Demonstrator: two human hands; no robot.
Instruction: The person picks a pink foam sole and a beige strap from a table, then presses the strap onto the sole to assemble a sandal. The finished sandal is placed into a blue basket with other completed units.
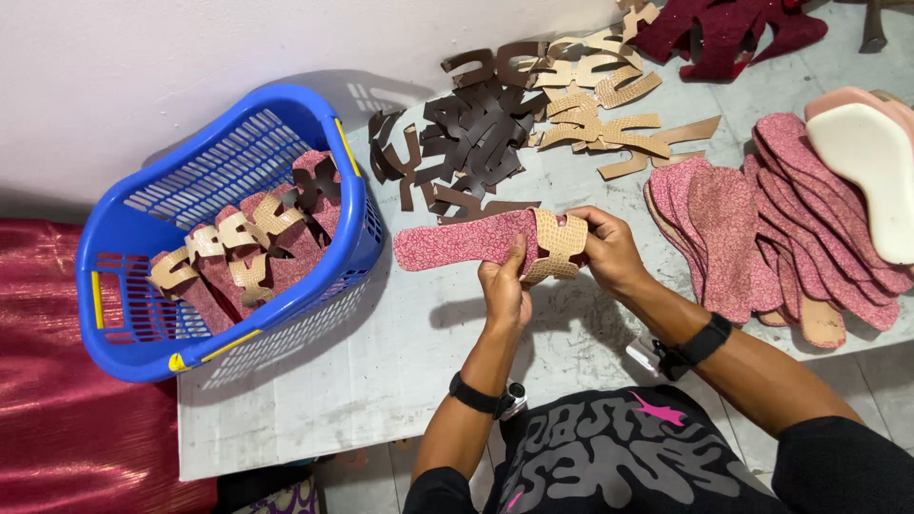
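The left hand (505,290) grips a pink patterned insole (457,243) from beneath, thumb pressed up against the near edge of a tan cut-out strap (557,246), while the right hand (609,249) pinches the strap's right end closed around the insole; both are held just above the grey table (381,362), in the middle of the scene. To do this well, I judge the strap should sit square across the insole, its ends tucked evenly underneath and kept taut. One insole and one strap are in hand. To the left, a single blue basket (314,114) holds about five or six assembled pieces, overlapping too much for a firm count. Far across the table lie a dark brown strap pile (476,128) and a tan strap pile (595,105), each too tangled to count. On the right, a fanned stack of pink insoles (800,200) numbers a dozen or more, with one white foam sole (871,162) on top
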